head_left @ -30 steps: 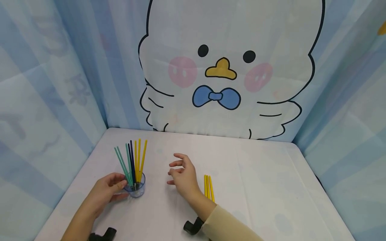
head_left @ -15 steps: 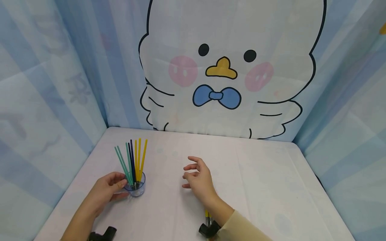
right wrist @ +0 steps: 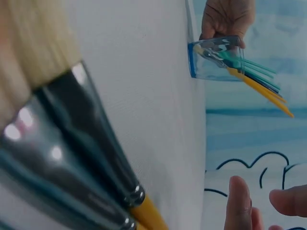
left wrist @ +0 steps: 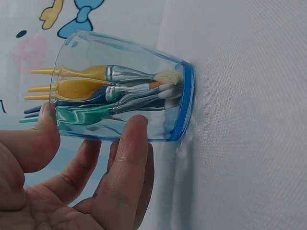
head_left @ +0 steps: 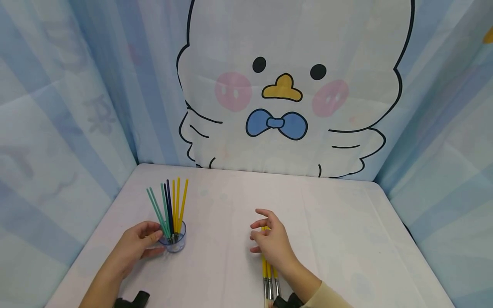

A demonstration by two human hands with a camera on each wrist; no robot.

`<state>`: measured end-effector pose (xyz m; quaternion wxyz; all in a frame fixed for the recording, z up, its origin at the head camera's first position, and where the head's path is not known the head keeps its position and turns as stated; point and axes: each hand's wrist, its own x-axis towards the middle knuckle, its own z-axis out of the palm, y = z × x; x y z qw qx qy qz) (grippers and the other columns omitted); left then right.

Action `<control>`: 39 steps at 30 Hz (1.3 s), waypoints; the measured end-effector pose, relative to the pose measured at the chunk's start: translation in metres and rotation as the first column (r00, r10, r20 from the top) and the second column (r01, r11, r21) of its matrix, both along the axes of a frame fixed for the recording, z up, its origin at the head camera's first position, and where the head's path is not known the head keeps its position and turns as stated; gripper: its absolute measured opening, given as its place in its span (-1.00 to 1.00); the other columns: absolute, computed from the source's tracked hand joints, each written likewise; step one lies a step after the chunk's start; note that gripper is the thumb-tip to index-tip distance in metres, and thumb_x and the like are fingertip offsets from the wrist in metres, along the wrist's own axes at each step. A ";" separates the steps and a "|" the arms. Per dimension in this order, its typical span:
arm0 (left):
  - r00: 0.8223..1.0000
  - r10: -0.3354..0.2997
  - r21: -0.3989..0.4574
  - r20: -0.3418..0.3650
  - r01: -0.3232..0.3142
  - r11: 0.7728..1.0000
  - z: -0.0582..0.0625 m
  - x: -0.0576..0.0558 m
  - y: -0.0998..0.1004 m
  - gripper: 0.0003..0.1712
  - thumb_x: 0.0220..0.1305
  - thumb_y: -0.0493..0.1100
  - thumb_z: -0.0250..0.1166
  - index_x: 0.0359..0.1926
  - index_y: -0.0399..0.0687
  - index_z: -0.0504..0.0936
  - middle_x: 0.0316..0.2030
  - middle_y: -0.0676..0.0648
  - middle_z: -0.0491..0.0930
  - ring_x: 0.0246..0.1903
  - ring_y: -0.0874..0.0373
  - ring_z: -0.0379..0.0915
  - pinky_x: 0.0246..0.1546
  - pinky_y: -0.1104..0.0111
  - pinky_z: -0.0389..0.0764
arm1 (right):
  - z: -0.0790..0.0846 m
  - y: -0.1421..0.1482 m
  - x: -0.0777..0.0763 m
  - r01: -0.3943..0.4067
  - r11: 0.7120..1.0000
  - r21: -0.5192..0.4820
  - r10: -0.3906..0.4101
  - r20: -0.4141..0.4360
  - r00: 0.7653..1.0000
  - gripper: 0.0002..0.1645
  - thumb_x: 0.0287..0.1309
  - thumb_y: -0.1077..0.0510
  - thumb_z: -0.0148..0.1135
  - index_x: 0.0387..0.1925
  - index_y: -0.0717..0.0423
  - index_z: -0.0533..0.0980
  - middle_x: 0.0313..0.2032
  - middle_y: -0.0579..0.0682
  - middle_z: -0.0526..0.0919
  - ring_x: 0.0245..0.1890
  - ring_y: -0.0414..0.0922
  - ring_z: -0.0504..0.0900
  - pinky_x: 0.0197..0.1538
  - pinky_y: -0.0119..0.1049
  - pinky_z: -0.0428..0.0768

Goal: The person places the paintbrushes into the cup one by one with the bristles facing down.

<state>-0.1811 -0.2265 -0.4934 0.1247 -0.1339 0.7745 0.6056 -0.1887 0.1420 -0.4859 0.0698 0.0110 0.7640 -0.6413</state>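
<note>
My left hand [head_left: 132, 246] holds a clear blue plastic cup [left wrist: 129, 48] standing on the table, thumb at its rim and fingers along its side. Several paintbrushes stand in the cup, bristles down: green [head_left: 155, 208], dark blue [head_left: 169, 209] and yellow [head_left: 184, 199] handles show above it. To the right, my right hand [head_left: 275, 244] hovers with loosely bent fingers and nothing held. Under it lie three yellow-handled paintbrushes [head_left: 264, 267], partly hidden, their metal ferrules and pale bristles towards me. Close up in the right wrist view, ferrules [right wrist: 108, 148] fill the left side.
A white cloth covers the table [head_left: 343, 239]. Behind it hangs a curtain [head_left: 354, 38] printed with a cartoon bird, and pale blue curtains [head_left: 50, 128] close the sides. Black mounts [head_left: 132, 299] sit at my wrists.
My right hand has moved right and towards me, away from the cup and over the loose yellow paintbrushes. The left hand and the cup stay in place.
</note>
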 end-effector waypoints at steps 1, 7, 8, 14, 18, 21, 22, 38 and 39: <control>1.000 0.001 0.001 0.000 -0.001 1.000 0.000 0.000 0.000 -0.54 0.64 -0.22 0.21 0.37 -0.44 0.42 0.13 -0.30 0.59 -0.01 0.11 0.67 -0.03 0.21 0.90 | 0.000 0.003 0.001 0.005 1.000 0.002 -0.005 -0.001 1.000 -0.26 0.37 0.38 0.30 0.49 -0.09 0.38 0.10 0.29 0.60 -0.17 0.13 0.77 -0.31 -0.09 0.91; 1.000 0.004 0.002 -0.004 -0.004 1.000 0.000 0.000 0.000 -0.54 0.63 -0.23 0.21 0.36 -0.45 0.42 0.11 -0.29 0.60 -0.02 0.12 0.67 -0.04 0.22 0.90 | -0.003 0.021 0.004 0.050 0.998 0.031 -0.051 0.025 0.998 -0.21 0.29 0.43 0.35 0.48 -0.03 0.40 0.04 0.23 0.62 -0.24 0.06 0.74 -0.37 -0.10 0.89; 1.000 0.003 0.002 -0.005 -0.003 1.000 0.000 0.000 0.000 -0.53 0.63 -0.23 0.21 0.36 -0.45 0.42 0.11 -0.29 0.60 -0.02 0.13 0.67 -0.04 0.22 0.90 | -0.004 0.024 0.005 0.056 0.997 0.043 -0.058 0.030 0.998 -0.20 0.27 0.43 0.36 0.48 -0.01 0.40 0.04 0.21 0.62 -0.25 0.04 0.74 -0.38 -0.10 0.89; 1.000 0.008 -0.006 0.001 -0.008 1.000 0.000 0.000 0.001 -0.53 0.64 -0.22 0.22 0.37 -0.43 0.42 0.13 -0.29 0.59 -0.02 0.12 0.66 -0.04 0.22 0.90 | -0.007 0.037 0.007 0.077 0.987 0.140 -0.084 0.040 0.996 -0.18 0.21 0.42 0.38 0.48 0.04 0.40 0.00 0.19 0.65 -0.31 -0.01 0.73 -0.42 -0.15 0.87; 1.000 0.013 -0.018 0.007 -0.013 1.000 -0.001 -0.001 0.001 -0.53 0.64 -0.20 0.22 0.37 -0.41 0.43 0.16 -0.33 0.58 0.02 0.09 0.67 -0.04 0.22 0.90 | -0.008 0.043 0.008 0.082 0.973 0.216 -0.095 0.048 0.994 -0.17 0.20 0.38 0.39 0.49 0.02 0.40 -0.02 0.16 0.66 -0.35 -0.02 0.71 -0.44 -0.18 0.86; 1.000 0.014 -0.020 0.007 -0.014 1.000 -0.001 -0.001 0.001 -0.53 0.64 -0.20 0.21 0.38 -0.41 0.42 0.17 -0.33 0.58 0.02 0.08 0.67 -0.04 0.22 0.90 | -0.008 0.045 0.008 0.084 0.961 0.262 -0.103 0.061 0.993 -0.16 0.18 0.38 0.40 0.48 0.01 0.40 -0.05 0.13 0.66 -0.41 -0.04 0.68 -0.47 -0.20 0.84; 1.000 0.014 -0.019 0.006 -0.014 1.000 -0.001 -0.001 0.001 -0.53 0.64 -0.20 0.21 0.38 -0.41 0.42 0.17 -0.33 0.58 0.02 0.08 0.67 -0.04 0.22 0.90 | -0.008 0.046 0.008 0.083 0.958 0.275 -0.105 0.067 0.992 -0.16 0.17 0.38 0.40 0.48 0.01 0.40 -0.05 0.12 0.65 -0.45 -0.05 0.66 -0.48 -0.20 0.83; 1.000 0.007 -0.010 0.007 -0.007 1.000 0.000 0.000 0.001 -0.52 0.65 -0.21 0.20 0.40 -0.41 0.41 0.17 -0.32 0.57 0.01 0.11 0.66 -0.03 0.21 0.90 | -0.013 0.048 0.010 -0.003 0.894 0.449 -0.073 0.151 0.986 0.01 0.03 0.36 0.53 0.52 0.03 0.35 -0.23 0.03 0.62 -0.63 -0.11 0.61 -0.56 -0.30 0.74; 1.000 0.006 -0.008 0.007 -0.006 1.000 -0.001 0.000 0.001 -0.52 0.65 -0.21 0.20 0.40 -0.41 0.41 0.17 -0.32 0.57 0.01 0.11 0.66 -0.03 0.22 0.90 | -0.014 0.047 0.010 -0.011 0.888 0.459 -0.066 0.150 0.986 0.00 0.03 0.36 0.55 0.51 0.05 0.36 -0.25 0.02 0.61 -0.63 -0.12 0.60 -0.56 -0.31 0.74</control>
